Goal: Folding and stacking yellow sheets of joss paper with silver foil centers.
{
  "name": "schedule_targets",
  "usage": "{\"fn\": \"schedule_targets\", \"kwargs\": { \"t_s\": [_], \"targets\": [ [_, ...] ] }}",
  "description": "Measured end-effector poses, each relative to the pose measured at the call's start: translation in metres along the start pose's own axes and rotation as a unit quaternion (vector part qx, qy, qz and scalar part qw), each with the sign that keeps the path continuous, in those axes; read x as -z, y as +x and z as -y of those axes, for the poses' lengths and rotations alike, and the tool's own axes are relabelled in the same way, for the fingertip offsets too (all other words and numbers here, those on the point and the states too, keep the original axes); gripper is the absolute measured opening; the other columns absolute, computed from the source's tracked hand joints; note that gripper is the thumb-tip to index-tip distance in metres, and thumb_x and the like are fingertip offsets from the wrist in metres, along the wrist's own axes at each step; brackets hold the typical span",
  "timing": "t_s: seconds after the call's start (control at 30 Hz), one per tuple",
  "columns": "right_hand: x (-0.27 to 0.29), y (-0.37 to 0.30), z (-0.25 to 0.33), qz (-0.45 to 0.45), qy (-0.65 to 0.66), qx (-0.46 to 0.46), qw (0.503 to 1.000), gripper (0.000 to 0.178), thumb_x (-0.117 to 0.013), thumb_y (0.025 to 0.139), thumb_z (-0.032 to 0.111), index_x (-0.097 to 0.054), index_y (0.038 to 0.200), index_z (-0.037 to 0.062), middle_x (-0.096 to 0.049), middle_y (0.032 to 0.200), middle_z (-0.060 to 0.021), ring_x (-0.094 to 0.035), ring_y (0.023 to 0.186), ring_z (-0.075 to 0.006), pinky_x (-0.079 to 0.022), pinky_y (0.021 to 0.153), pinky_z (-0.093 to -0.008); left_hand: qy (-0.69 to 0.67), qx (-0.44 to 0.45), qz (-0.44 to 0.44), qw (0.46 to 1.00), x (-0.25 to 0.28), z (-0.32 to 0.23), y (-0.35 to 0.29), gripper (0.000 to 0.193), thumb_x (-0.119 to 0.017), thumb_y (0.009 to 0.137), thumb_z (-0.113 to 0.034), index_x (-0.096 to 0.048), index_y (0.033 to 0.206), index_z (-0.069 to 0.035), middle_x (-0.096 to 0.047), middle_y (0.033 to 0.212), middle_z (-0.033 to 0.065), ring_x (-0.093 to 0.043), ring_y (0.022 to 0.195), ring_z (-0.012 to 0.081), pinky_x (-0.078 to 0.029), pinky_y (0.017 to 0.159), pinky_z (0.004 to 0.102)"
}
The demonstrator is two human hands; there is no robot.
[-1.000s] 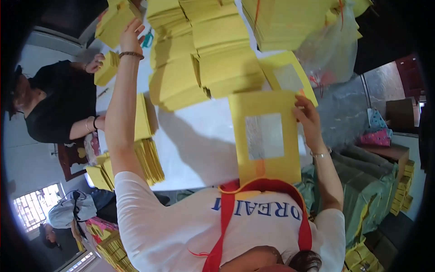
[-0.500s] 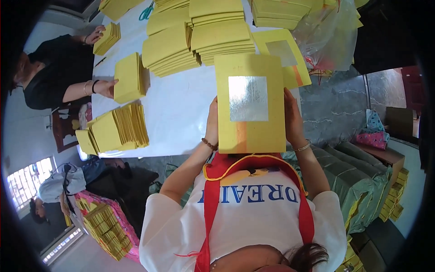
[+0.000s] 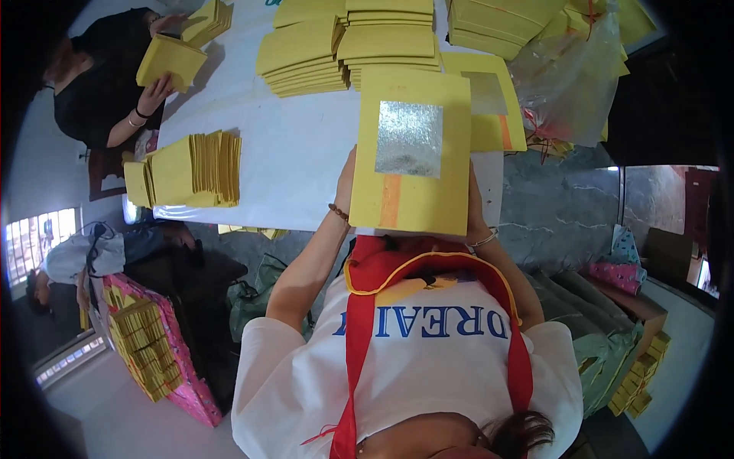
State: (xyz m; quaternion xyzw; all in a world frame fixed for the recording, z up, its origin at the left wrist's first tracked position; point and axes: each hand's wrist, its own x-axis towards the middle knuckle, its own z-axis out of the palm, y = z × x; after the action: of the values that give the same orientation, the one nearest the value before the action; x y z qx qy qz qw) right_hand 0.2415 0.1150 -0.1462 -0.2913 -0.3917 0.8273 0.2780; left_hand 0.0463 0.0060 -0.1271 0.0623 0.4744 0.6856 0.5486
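A stack of yellow joss paper [image 3: 430,200] is held up in front of my chest at the near edge of the table. Its top sheet has a silver foil square [image 3: 409,138] and an orange stripe [image 3: 390,203] below it. My left hand [image 3: 347,182] grips the left side, and my right hand [image 3: 479,200] the right side. Most of the fingers on both hands are hidden behind the paper. Just beyond it, another yellow sheet [image 3: 497,136] with a foil square lies at the table's right edge.
Piled yellow paper stacks [image 3: 302,57] stand on the white table [image 3: 290,145], with a leaning row [image 3: 216,170] at left. A clear plastic bag [image 3: 569,84] sits far right. Across the left side, a co-worker [image 3: 111,84] handles yellow stacks. Green wrapped bundles [image 3: 581,314] stand at lower right.
The whole view has shifted slightly. My hands still grip the stack, which now leans a little differently. The co-worker has lifted a yellow stack off the table.
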Motion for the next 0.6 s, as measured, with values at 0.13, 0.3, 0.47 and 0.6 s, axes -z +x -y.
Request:
{"fn": "schedule_targets", "kwargs": {
  "t_s": [0.13, 0.3, 0.47, 0.6],
  "targets": [
    [-0.010, 0.001, 0.012, 0.056, -0.090, 0.048, 0.993, 0.053, -0.021, 0.101, 0.040, -0.010, 0.147, 0.0168, -0.023, 0.146, -0.0013, -0.029, 0.129, -0.0146, -0.027, 0.106, -0.0292, 0.028, -0.012, -0.026, 0.999, 0.012, 0.007, 0.007, 0.044, -0.037, 0.098, -0.028, -0.037, 0.135, -0.005, -0.050, 0.125, 0.0052, -0.051, 0.112, 0.0152, -0.044, 0.093, 0.0282],
    [-0.015, 0.000, 0.018, 0.056, -0.136, 0.092, 0.985, 0.054, -0.019, 0.100, 0.041, -0.010, 0.147, 0.0153, -0.022, 0.147, -0.0018, -0.028, 0.130, -0.0146, -0.026, 0.107, -0.0298, 0.063, -0.005, -0.037, 0.997, 0.011, 0.007, 0.008, 0.046, -0.038, 0.097, -0.030, -0.037, 0.135, -0.004, -0.050, 0.125, 0.0062, -0.050, 0.112, 0.0156, -0.043, 0.093, 0.0287],
    [-0.002, 0.002, 0.005, 0.013, 0.035, -0.042, 0.998, 0.055, -0.019, 0.100, 0.042, -0.011, 0.147, 0.0134, -0.022, 0.148, -0.0033, -0.026, 0.133, -0.0162, -0.023, 0.108, -0.0315, 0.075, -0.027, 0.001, 0.997, 0.008, 0.004, 0.008, 0.044, -0.037, 0.098, -0.030, -0.039, 0.132, -0.003, -0.051, 0.124, 0.0069, -0.051, 0.109, 0.0150, -0.043, 0.092, 0.0287],
    [0.000, 0.005, 0.018, 0.010, -0.009, 0.025, 1.000, 0.057, -0.020, 0.100, 0.044, -0.017, 0.146, 0.0110, -0.028, 0.146, -0.0051, -0.028, 0.132, -0.0173, -0.024, 0.108, -0.0327, -0.011, -0.005, 0.029, 0.999, 0.015, -0.016, 0.011, 0.039, -0.042, 0.097, -0.025, -0.046, 0.125, 0.000, -0.055, 0.117, 0.0074, -0.051, 0.104, 0.0118, -0.043, 0.088, 0.0268]
  ]
}}
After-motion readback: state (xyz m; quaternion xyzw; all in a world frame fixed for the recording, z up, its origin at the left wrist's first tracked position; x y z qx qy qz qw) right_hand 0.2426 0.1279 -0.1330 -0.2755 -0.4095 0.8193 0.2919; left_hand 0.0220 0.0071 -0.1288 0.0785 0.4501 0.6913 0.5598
